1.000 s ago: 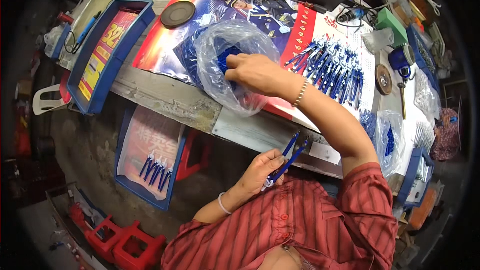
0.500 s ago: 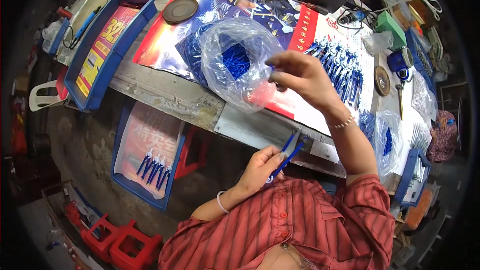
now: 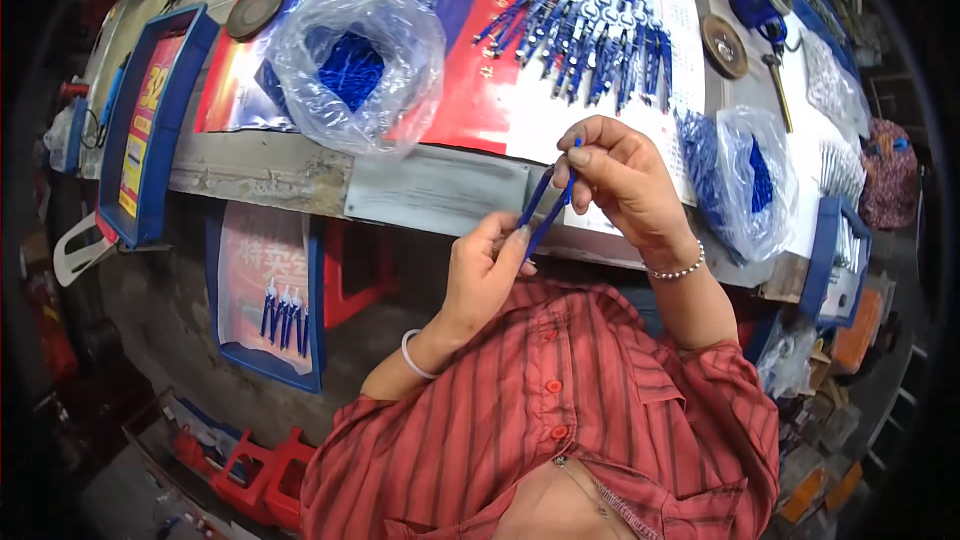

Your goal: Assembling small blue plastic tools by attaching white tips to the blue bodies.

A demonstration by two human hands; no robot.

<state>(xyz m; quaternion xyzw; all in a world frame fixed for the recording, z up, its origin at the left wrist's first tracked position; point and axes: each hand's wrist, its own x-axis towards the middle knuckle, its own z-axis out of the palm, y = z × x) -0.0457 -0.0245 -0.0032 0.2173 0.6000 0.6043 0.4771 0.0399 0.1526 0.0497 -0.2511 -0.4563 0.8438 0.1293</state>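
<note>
My left hand (image 3: 478, 275) is closed on a small pliers-like tool (image 3: 540, 218) with two slim blue handles pointing up and away from me; its head is hidden in my fingers. Over the handle ends, the thumb and fingertips of my right hand (image 3: 622, 175) pinch a small blue piece (image 3: 577, 152), at or against the right handle's tip. Beyond my hands, a clear plastic bag (image 3: 415, 55) stands open, with many thin blue pieces (image 3: 350, 70) inside. Several similar tools (image 3: 595, 30), with pale heads and dark blue handles, lie in overlapping rows on the printed sheet.
Below the table's front edge at left, a blue tray (image 3: 318, 340) holds a few similar tools. Another blue tray (image 3: 190, 90) stands at the table's left end. At right are a second plastic bag (image 3: 735, 215) of blue pieces and a round brown dish (image 3: 724, 45). Red stools (image 3: 245, 465) stand lower left.
My right hand has come down from beside the open bag to the tool's handle ends. My left hand has raised the tool slightly. The view has shifted, moving the table leftward and up in the picture.
</note>
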